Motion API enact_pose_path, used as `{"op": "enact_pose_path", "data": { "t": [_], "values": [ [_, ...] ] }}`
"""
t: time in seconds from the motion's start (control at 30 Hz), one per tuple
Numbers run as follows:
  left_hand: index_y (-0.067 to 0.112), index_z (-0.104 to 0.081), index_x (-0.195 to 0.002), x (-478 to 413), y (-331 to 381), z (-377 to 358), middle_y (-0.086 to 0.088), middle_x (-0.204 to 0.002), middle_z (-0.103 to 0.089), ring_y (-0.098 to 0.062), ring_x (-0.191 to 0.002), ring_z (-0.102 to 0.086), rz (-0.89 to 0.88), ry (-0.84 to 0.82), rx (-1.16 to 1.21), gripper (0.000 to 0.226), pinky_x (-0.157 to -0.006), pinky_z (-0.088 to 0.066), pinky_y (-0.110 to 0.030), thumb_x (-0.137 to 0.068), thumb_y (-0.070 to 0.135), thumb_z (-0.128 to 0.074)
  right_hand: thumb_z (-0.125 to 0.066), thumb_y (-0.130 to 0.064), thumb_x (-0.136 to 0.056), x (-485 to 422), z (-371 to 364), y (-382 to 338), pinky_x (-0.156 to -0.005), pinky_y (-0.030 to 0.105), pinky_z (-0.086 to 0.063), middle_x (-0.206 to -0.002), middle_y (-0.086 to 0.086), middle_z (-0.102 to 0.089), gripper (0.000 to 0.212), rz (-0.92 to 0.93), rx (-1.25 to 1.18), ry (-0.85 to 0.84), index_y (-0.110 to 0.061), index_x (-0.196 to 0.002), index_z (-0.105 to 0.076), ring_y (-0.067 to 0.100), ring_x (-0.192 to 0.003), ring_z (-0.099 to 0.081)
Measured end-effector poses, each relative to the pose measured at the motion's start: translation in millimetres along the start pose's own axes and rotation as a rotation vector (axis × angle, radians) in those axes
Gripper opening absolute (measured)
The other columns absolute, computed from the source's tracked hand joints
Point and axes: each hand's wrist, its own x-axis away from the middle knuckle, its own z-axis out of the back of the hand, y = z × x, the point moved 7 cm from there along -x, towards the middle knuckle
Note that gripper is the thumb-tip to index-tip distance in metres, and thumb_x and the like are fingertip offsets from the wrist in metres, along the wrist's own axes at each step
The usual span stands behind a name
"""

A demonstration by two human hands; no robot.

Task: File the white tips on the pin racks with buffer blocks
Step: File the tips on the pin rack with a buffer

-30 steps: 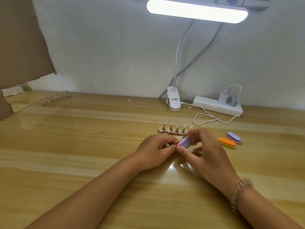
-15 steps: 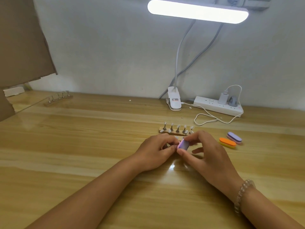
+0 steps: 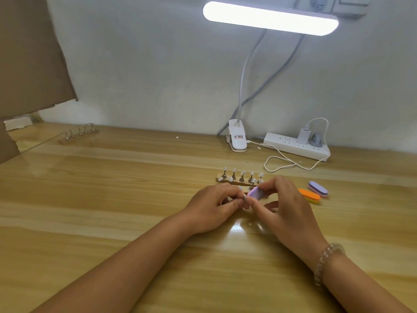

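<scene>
Table: glossy light wood; it bears everything listed below.
Near pin rack: wooden strip at mid-table, just beyond both hands. It carries a row of upright metal pins capped with white tips. More pins and tips show just in front of it, partly hidden by fingers.
Lilac buffer block: raised off the table between the two hands, tilted, broad face toward the camera, close in front of the near rack.
Right hand: fingers curled, thumb and fingertips gripping the lilac block by its edges.
Left hand: fingers curled, thumb and forefinger pressed together at the block's near end. What they pinch, if anything, is too small to tell.
Orange buffer block: flat on the table, right of the right hand.
Purple buffer block: flat, just beside the orange one on its far side.
Far pin rack: rear left, well apart, metal pins upright.
Desk lamp: lit bar overhead, with its clip base at the wall edge.
Power strip: rear right, with a white charger plugged in and a white cable looped on the table.
Bracelet: clear beads on the right wrist.
Cardboard: brown sheet, upper left.
</scene>
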Motion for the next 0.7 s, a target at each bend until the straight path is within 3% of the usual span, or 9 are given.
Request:
{"op": "enact_pose_path", "data": {
  "t": [0.1,0.27,0.43,0.6,0.7],
  "values": [
    [0.031,-0.066,-0.095,0,-2,0,0.012,-0.094,-0.062,-0.018,-0.09,-0.059,0.008,0.0,0.0,0.012,-0.085,-0.05,-0.046,-0.097,0.023,-0.058,-0.07,-0.039,-0.077,6,-9,-11,-0.064,0.02,-0.055,-0.094,-0.009,-0.056,0.033,0.103,0.052,-0.102,-0.017,-0.098,-0.057,0.006,-0.087,-0.058],
    [0.048,-0.06,-0.08,-2,0,2,0.019,-0.085,-0.058,-0.012,-0.083,-0.056,-0.003,0.022,-0.006,0.026,-0.082,-0.049,-0.044,-0.098,0.029,-0.06,-0.081,-0.025,-0.077,1,1,0,-0.061,0.013,-0.05,-0.09,-0.007,-0.054,0.032,-0.013,0.025,0.042,-0.015,-0.093,-0.056,0.008,-0.085,-0.057],
    [0.039,-0.063,-0.09,-2,-2,2,0.014,-0.089,-0.061,-0.017,-0.086,-0.058,-0.001,0.025,0.025,0.019,-0.081,-0.049,-0.044,-0.098,0.022,-0.058,-0.077,-0.03,-0.078,8,-10,-16,-0.066,0.034,-0.054,-0.091,-0.011,-0.051,0.03,0.137,0.128,-0.086,-0.018,-0.092,-0.053,0.009,-0.08,-0.055],
    [0.035,-0.071,-0.09,-2,-2,2,0.016,-0.088,-0.063,-0.011,-0.078,-0.056,0.007,0.017,0.099,0.019,-0.08,-0.049,-0.041,-0.097,0.024,-0.059,-0.081,-0.022,-0.078,-1,11,11,-0.071,0.039,-0.056,-0.092,0.001,-0.059,0.032,-0.103,-0.006,0.133,-0.011,-0.094,-0.056,0.014,-0.088,-0.058],
    [0.037,-0.07,-0.089,-2,-2,2,0.022,-0.086,-0.062,-0.008,-0.08,-0.057,0.007,0.016,0.093,0.019,-0.081,-0.05,-0.039,-0.098,0.024,-0.059,-0.08,-0.025,-0.077,1,9,6,-0.074,0.031,-0.056,-0.094,-0.003,-0.057,0.033,-0.065,-0.03,0.111,-0.012,-0.097,-0.057,0.008,-0.089,-0.058]
  ]
}}
